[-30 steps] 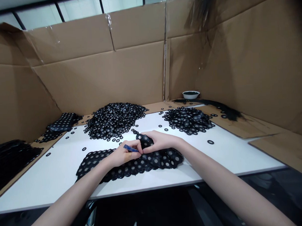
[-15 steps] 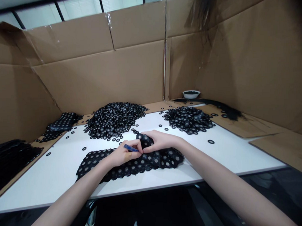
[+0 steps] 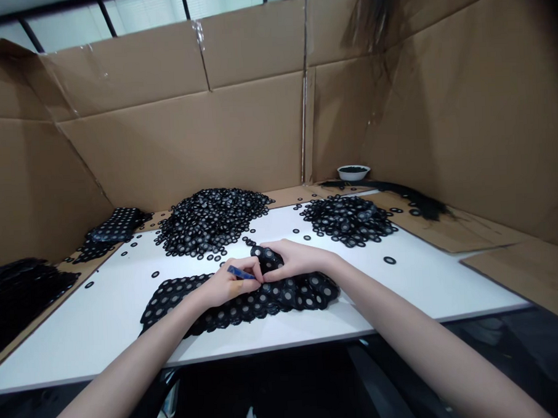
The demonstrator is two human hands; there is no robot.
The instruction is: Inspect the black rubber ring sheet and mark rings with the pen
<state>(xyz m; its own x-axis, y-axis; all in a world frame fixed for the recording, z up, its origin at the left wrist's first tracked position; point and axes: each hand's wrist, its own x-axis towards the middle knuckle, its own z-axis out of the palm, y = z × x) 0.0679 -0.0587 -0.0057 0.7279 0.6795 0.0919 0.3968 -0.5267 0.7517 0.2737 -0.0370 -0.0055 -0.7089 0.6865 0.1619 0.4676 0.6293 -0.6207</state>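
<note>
A sheet of joined black rings (image 3: 171, 292) lies across the front of the white board (image 3: 385, 309), bunched up toward its right end. My left hand (image 3: 229, 285) is closed around a short blue stick-like tool (image 3: 239, 273), whose tip is hidden at the sheet. Just to the right, my right hand (image 3: 293, 259) grips a folded-up part of the sheet between thumb and fingers. Both sets of fingertips meet closely over the rings. Whether thread or a loose ring sits between them is too small to tell.
Behind my hands rise a large heap of loose black rings (image 3: 210, 221) and a smaller heap (image 3: 348, 220). A white bowl (image 3: 354, 173) and a bundle of black strands (image 3: 398, 194) lie at back right. Black stacks (image 3: 24, 294) stand left. Cardboard walls (image 3: 187, 133) enclose the board.
The view has shifted very slightly. Both hands keep nearly the same place and grip on the sheet and the blue tool.
</note>
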